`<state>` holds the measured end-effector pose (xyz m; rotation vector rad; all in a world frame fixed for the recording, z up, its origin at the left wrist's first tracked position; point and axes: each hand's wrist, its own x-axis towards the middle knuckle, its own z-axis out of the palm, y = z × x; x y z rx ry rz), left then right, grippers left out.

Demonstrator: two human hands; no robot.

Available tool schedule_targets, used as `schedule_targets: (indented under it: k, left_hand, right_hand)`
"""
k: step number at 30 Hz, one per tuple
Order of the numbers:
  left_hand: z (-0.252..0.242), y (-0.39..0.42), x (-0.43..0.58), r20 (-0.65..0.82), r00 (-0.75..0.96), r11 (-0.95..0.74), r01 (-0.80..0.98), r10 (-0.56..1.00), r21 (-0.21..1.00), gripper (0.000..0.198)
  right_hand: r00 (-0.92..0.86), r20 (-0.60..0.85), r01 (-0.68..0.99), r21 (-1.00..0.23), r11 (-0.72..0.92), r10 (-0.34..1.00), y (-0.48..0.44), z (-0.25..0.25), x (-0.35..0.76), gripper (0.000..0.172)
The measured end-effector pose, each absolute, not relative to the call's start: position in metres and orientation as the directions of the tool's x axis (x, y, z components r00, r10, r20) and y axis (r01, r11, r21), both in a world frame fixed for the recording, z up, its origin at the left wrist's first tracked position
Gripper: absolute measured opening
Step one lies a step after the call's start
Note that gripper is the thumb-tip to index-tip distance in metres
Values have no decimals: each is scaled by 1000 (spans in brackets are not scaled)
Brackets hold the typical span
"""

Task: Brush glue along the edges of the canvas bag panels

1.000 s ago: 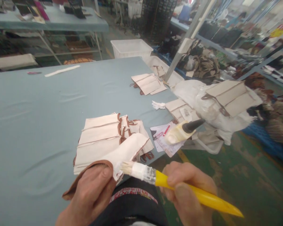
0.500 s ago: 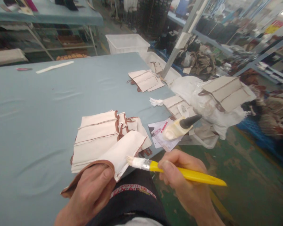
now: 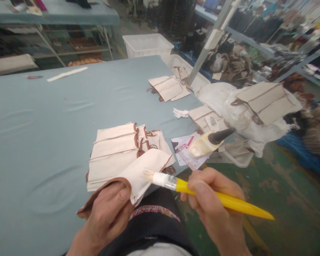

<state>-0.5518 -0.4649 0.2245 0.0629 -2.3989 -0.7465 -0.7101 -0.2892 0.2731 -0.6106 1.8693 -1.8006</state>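
Note:
My left hand [image 3: 106,213] is closed on the near end of a cream fabric piece with brown trim [image 3: 144,170], holding it at the table's front edge. My right hand [image 3: 213,206] grips a yellow-handled brush [image 3: 202,192]; its pale bristles touch the cream face of that piece. Just behind it lies a fanned stack of similar cream pieces with brown edging [image 3: 117,149] on the blue-grey table [image 3: 42,124]. To the right, a glue bottle with a dark nozzle [image 3: 208,140] lies tilted on some papers.
More cream pieces [image 3: 168,87] lie farther back on the table, and others [image 3: 266,101] rest on white plastic bags at the right. A white bin [image 3: 146,44] stands beyond the far edge. A metal post [image 3: 202,57] rises at the right. Green floor lies below right.
The brush tip has slid a little up and along the cream piece, from its near edge onto its face. My left hand keeps its hold; the view has shifted slightly.

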Motion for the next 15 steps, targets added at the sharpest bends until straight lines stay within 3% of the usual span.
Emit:
schedule_targets:
  k: [6,10,13,15]
  left_hand:
    - [216,-467,-552,573,-792,816,180,-211,549,27]
    - [221,-465,-553,560,-796,819,154,-229,553,29]
    - [227,-462,-557,540,-808,817,138,-234,560,32]
    - [229,-460,-560,538,-810,815,139,-233,562,32]
  right_hand:
    - [-694,-126,102,-992,77,-709,-295,268,-693,28]
    - [-750,-209,234,-971,44,-627,-292,270,-703,27]
    - [-796,-190,192,-980,58,-574,-293,268,-715,29]
    - [-767,-185,165,-982,89,-614,-294,267,-716,29]
